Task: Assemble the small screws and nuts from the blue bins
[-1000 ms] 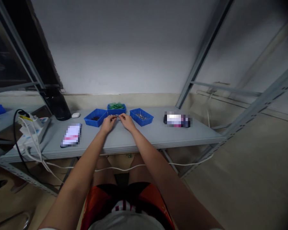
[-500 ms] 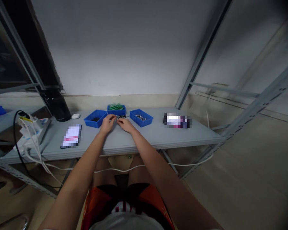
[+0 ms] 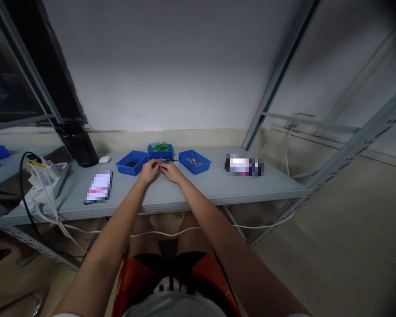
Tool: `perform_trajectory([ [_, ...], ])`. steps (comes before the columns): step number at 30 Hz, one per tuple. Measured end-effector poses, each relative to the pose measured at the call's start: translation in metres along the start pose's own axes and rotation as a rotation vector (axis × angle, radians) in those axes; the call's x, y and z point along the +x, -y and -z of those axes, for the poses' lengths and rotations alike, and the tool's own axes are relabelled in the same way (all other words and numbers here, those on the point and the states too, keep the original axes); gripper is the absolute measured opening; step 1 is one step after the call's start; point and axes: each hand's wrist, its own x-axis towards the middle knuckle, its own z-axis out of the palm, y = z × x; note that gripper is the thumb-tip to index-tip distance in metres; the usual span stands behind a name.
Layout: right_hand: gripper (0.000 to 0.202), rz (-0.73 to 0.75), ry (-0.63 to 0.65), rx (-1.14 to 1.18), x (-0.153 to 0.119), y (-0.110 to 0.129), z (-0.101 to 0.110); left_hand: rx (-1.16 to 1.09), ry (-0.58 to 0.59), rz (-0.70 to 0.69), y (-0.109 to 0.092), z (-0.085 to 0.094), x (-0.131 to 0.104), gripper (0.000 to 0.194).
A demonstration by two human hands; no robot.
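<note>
From where I stand, the left hand [image 3: 148, 171] and right hand [image 3: 172, 172] nearly meet, fingertips bunched; whether they pinch something small, I can't tell. Just beyond them, away from the body, a strip of thin metal pieces [image 3: 166, 161] lies on the table [image 3: 214, 178], its long axis running left to right. The right hand seems nearer its visible stretch. Farther out, a left tray [image 3: 125, 170], back tray [image 3: 160, 155] and right tray [image 3: 200, 168], all blue, surround the strip.

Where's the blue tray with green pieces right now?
In the head view, the green-filled blue tray is slightly left of centre, beyond the left hand and right hand, between the left blue tray and right blue tray.
</note>
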Motion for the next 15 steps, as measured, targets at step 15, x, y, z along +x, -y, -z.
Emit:
perform_trajectory([
  [15, 0.019, -0.151, -0.209, 0.09, 0.0035, -0.003, 0.0019, 0.085, 0.06, -0.009, 0.0031, -0.0009, 0.0014, 0.023],
])
